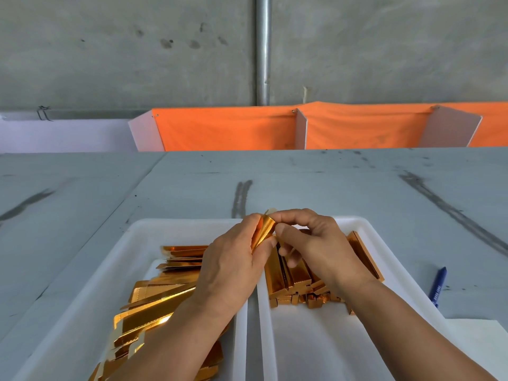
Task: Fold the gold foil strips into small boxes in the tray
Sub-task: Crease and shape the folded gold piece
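gold foil strip (263,231) is up in the air over the far edge of the trays, bent into a curve, gripped from both sides. left hand (233,261) pinches its left edge, fingers curled round it. right hand (312,243) pinches the right edge with thumb and forefinger, the other fingers curled under. can't tell how far the fold has got, the hands cover most of it.

below: two white trays side by side, narrow gap between them. left tray (137,235) holds a loose pile of flat strips (162,301), fanned out, partly under the left forearm. right tray (316,342) holds folded boxes (298,279) heaped at its far end, one long box leaning on the right rim.

trays sit on a grey scuffed worktop (330,185). blue pen (438,284) lies right of the right tray, white paper sheet (479,342) near it. behind the worktop: orange cloth (233,129), concrete wall (110,50), vertical metal pipe (264,50).
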